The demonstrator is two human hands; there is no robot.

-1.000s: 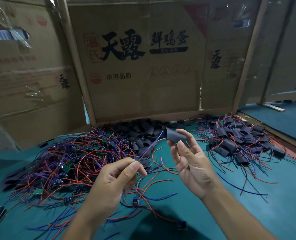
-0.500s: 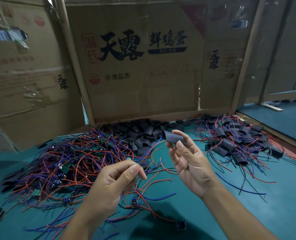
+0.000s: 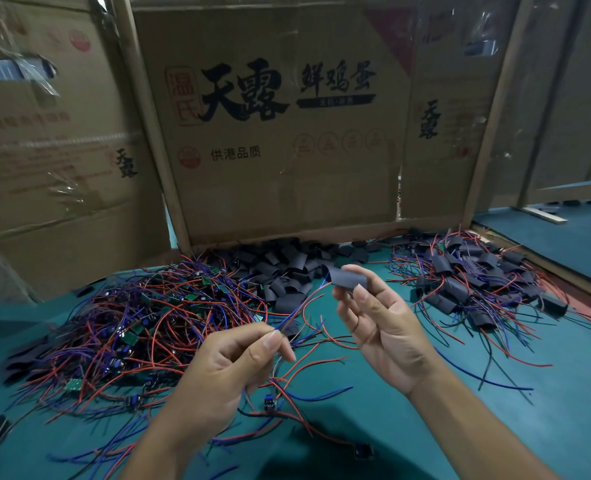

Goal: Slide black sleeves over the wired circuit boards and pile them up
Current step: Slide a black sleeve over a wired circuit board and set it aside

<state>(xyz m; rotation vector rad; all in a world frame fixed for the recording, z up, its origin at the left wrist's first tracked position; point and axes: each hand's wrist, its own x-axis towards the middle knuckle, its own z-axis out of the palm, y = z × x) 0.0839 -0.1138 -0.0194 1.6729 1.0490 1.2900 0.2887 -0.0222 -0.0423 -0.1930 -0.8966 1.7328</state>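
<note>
Sleeve (image 3: 347, 279) pinched by right hand (image 3: 382, 327); left hand (image 3: 230, 372) pinches wires (image 3: 297, 311), their board hidden.

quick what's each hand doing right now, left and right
Left hand: pinches the wires between thumb and forefinger.
Right hand: pinches a black sleeve at its fingertips.

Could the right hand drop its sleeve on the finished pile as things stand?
Probably yes. The right hand pinches the sleeve, and only bare mat lies between it and the finished pile beside it.
</note>
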